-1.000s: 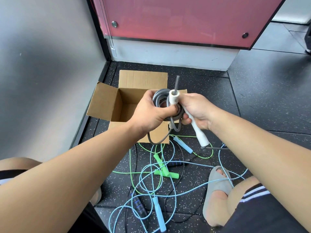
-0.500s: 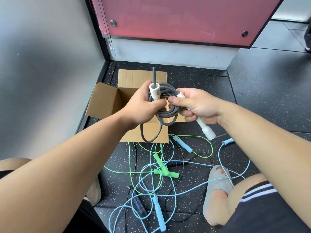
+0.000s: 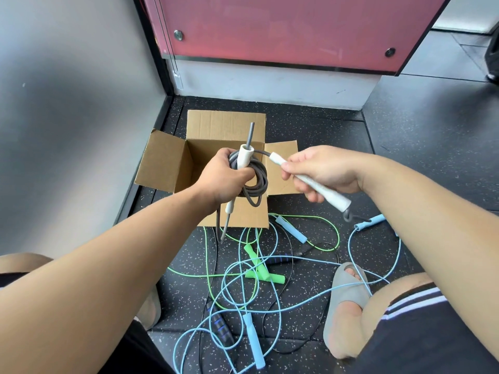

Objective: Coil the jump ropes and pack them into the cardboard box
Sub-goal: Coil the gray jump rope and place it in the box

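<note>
Grey rope: coiled, gripped with one handle in left hand, above open box; right hand fingers closed on second handle; advice: tuck handle against coil, keep loops tight, then lower in.

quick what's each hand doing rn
Left hand: closed around the coiled grey rope and one white handle.
Right hand: closed on the other white handle.
</note>
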